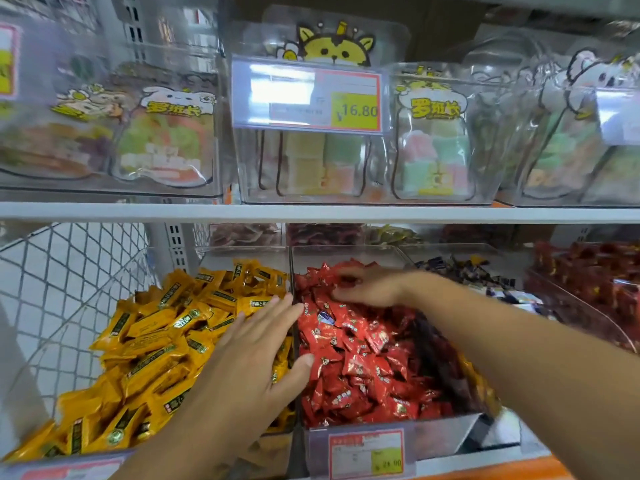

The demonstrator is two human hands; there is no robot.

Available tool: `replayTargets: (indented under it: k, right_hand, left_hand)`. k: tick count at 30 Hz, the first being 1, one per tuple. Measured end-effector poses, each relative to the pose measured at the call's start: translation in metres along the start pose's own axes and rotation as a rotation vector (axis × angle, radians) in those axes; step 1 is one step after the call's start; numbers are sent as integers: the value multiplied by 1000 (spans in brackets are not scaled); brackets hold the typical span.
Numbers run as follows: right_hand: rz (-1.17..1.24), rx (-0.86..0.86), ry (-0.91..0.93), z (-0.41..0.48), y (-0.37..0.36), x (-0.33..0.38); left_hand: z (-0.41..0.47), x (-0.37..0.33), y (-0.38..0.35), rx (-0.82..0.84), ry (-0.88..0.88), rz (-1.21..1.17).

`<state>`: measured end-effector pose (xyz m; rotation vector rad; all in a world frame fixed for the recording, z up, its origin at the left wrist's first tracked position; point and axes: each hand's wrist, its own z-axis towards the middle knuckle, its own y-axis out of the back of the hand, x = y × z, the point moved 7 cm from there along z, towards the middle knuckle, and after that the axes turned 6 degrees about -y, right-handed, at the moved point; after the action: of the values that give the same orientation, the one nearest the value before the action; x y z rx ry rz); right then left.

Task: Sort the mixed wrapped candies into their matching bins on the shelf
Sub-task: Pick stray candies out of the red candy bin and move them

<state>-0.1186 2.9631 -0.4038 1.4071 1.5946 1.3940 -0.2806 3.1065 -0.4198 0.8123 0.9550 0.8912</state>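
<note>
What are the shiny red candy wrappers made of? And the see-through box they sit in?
Red wrappers: probably thin plastic or foil film with a glossy finish. They look crinkled and flash small bright glints.
Box: looks like hard clear plastic, smooth and shiny. You can see straight through its walls, and light reflects off them. By look alone, glass can't be fully ruled out.
</note>
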Motion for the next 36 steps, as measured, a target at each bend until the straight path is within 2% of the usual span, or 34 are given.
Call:
replayTargets:
  k: [3,5,7,10,12,14,19,21,24,27,28,29,31,33,36]
  right_hand:
    - [-154,19,0,5,-16,4]
    - [-186,-134,61,-9,0,11]
    - [-113,-300,202,-28,11,25]
    - [-71,-240,333,-40,-22,46]
    - [-61,-263,313,-37,-41,43]
    - [82,-373,292,-39,-40,28]
    - [361,-548,283,-70,1,-9]
    - [420,-679,221,-82,29,-29]
    - [370,-820,17,-88,54,-80]
    - [-27,-788,-330,-84,48,-132]
    - [-135,-795,-383,-82,45,-134]
    - [-172,-814,-339,-79,42,-124]
    - [-97,-773,-72,-73,33,-81]
    - [-7,-584,196,-62,23,-24]
    - [-72,-233,383,-36,-2,50]
  left_hand:
    - [0,0,1,9,-1,12]
    - [-1,-1,1,8,-5,19]
    - [0,0,0,9,-4,14]
    - [-1,1,-1,0,-10,24]
    - [-2,1,-2,1,-13,27]
    - [-4,0,-1,1,-12,23]
    - [-4,-3,3,-48,12,-19]
    - [-3,-4,5,-70,15,-40]
    - [6,-9,15,-74,9,-11]
    - [12,-8,18,-43,19,39]
    - [11,-9,18,-61,3,40]
    - [10,-7,17,-76,9,18]
    - [8,-5,13,-84,37,-30]
    - [10,-4,10,-100,24,-5]
    - [11,4,7,-106,40,41]
